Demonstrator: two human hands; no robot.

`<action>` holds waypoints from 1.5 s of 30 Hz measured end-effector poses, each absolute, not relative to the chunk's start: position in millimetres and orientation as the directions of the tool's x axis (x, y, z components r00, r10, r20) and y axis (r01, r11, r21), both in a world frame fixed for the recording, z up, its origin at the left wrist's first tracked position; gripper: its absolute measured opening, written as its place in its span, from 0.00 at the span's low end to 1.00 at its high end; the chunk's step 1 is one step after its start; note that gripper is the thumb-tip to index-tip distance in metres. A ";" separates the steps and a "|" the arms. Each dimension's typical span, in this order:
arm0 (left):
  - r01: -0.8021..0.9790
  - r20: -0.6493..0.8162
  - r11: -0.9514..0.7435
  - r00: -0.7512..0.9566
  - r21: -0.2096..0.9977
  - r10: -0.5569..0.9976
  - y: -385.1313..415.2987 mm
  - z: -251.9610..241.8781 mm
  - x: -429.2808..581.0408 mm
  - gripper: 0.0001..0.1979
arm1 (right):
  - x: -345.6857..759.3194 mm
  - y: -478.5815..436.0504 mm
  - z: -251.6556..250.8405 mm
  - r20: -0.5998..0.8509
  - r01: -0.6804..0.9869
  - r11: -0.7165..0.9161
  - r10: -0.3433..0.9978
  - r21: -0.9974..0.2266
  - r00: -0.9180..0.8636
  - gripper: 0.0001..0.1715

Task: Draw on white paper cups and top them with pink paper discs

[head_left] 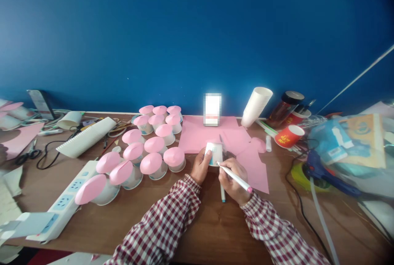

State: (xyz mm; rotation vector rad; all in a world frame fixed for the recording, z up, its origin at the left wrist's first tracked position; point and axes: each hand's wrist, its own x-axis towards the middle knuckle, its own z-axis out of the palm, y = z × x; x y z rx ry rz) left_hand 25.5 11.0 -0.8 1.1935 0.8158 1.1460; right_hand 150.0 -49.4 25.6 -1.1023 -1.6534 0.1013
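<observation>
My left hand (pixel 200 166) is closed on a small white paper cup (pixel 214 150), which is turned upside down and bears a light blue mark. My right hand (pixel 231 178) grips a white marker (pixel 237 178) with a pink end, its tip at the cup's side. A second pen with a teal end (pixel 223 194) shows below the right hand; whether that hand holds it I cannot tell. Behind the cup lies pink paper (pixel 193 137). To the left stand several upturned cups (pixel 160 172) topped with pink paper cones (pixel 150 162).
A lit phone (pixel 212 109) leans at the blue wall. Stacked white cups (pixel 257 104) tilt behind right; another stack (pixel 88 135) lies left. A power strip (pixel 66 199) sits front left. On the right are a red cup (pixel 289 135), a blue glue gun (pixel 329 176) with its cord, and plastic bags (pixel 369 166).
</observation>
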 end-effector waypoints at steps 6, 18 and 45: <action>-0.237 0.090 -0.030 0.246 0.971 0.965 11.5 -0.3 25.4 0.22 | 153.5 -51.6 30.2 0.683 0.631 0.512 0.730 -0.582 0.037 0.05; -0.272 0.041 0.021 0.221 0.962 0.974 10.7 3.4 28.0 0.24 | 154.6 -53.1 25.3 0.610 0.580 0.427 0.776 -0.694 0.158 0.06; -0.321 0.011 0.045 0.171 0.946 0.985 11.2 1.0 29.5 0.24 | 154.7 -52.1 23.1 0.571 0.558 0.413 0.810 -0.720 0.137 0.04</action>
